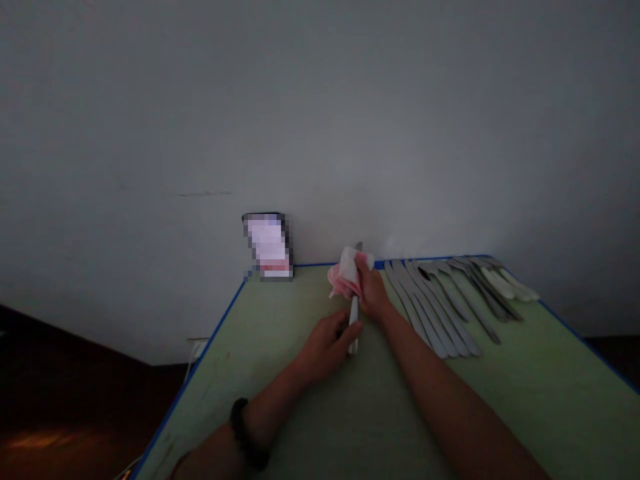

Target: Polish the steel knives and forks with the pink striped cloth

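Observation:
Over the middle of the table I hold a table knife [354, 310], its handle end toward me. My left hand [325, 343] is closed around the lower part of the handle. A pink and white cloth [345, 273] is pinched in my right hand [373, 290] and folded about the blade, with the blade's tip poking out above it. Most of the blade is hidden by the cloth. Right of my right hand, several table knives [425, 313] lie side by side, handles toward me.
Beyond the knives lie spoons [470, 303], dark forks [487, 290] and white-looking utensils [510, 287]. A phone [270, 243] leans against the grey wall [320, 133] at the back left. The green table [240, 333] has a blue edge, with a white cable beside its left side.

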A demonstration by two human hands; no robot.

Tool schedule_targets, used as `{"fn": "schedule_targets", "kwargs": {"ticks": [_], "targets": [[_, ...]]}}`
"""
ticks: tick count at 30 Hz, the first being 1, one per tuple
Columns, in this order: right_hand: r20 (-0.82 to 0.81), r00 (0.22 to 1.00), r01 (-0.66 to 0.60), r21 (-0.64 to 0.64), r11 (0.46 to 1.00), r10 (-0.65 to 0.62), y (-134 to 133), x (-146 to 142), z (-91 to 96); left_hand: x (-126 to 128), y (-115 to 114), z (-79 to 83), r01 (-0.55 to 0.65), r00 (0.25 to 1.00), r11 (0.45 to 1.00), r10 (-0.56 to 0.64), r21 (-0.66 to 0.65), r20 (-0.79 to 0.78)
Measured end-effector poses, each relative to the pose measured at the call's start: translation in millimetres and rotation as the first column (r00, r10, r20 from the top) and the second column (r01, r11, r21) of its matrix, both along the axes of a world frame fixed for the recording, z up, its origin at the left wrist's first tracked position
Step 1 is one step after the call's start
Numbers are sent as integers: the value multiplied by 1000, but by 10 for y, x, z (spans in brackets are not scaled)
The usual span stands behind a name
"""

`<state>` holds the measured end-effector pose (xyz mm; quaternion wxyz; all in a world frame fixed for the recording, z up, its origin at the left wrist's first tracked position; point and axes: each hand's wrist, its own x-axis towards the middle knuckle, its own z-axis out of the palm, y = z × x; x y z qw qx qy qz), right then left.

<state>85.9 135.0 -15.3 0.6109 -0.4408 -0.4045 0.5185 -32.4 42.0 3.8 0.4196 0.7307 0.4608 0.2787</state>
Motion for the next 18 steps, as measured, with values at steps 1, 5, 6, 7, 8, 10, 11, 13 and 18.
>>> {"fn": "schedule_targets", "kwargs": {"ticks": [1,5,6,7,8,10,11,13,18], "targets": [[34,999,15,-4,1000,-15,-6,-3,-12,1,6,-3,-23,1000,1000,23,10,-3],[180,981,78,-4,997,-76,-120,-2,-12,13,10,-9,-50,998,999,49,18,42],[209,974,93,-1,996,-91,-169,-1,-4,16,7,-11,-48,997,999,48,9,55],[237,966,108,1,994,-105,-220,0,4,19,3,-12,-47,997,999,47,-3,64],[259,959,115,1,993,-112,-272,0,11,22,-3,-13,-48,996,999,48,-15,68],[296,949,117,-1,993,-112,-366,-2,18,26,-17,-11,-56,996,998,57,-30,65],[312,944,114,-2,993,-108,-403,-4,19,27,-24,-8,-61,996,997,64,-36,60],[355,931,102,-14,995,-91,-445,-9,19,29,-35,-2,-66,997,997,68,-49,39],[423,905,81,-58,995,-49,-360,0,20,33,-17,-2,-54,998,997,52,-58,-26]]}}
